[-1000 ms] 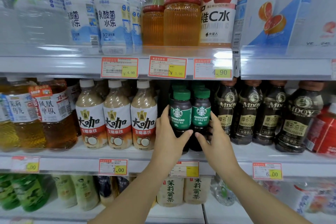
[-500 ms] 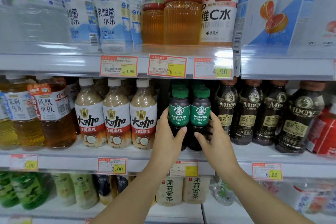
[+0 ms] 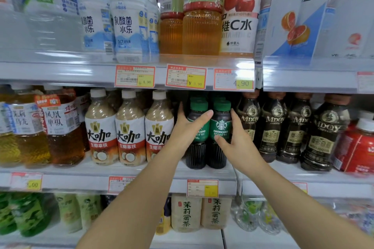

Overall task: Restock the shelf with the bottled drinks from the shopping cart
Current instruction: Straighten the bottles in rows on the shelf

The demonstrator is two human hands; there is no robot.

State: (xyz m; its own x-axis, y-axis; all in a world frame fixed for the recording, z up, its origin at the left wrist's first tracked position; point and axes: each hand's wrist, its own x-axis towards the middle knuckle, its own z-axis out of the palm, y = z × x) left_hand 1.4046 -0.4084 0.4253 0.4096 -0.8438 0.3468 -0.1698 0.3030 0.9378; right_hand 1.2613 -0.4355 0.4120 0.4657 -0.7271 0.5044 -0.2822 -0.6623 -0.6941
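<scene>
Seating two green-capped coffee bottles at the front of the middle shelf [image 3: 141, 180]: my left hand [image 3: 187, 129] wraps the left bottle [image 3: 196, 155], thumb across its label; my right hand [image 3: 236, 139] pinches the right bottle [image 3: 220, 125] between thumb and fingers. Both bottles stand upright, side by side. Placement looks nearly done; the next move, I judge, is to release and withdraw toward 6 o'clock. Room is tight: a milk-tea bottle [image 3: 159, 127] at 9 o'clock, a dark coffee bottle [image 3: 249, 119] at 3 o'clock, and the upper shelf rail [image 3: 81, 75] at 12. The cart is out of view.

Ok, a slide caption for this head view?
Left hand holds the left Americano bottle, right hand the right Americano bottle, on the middle shelf.
</scene>
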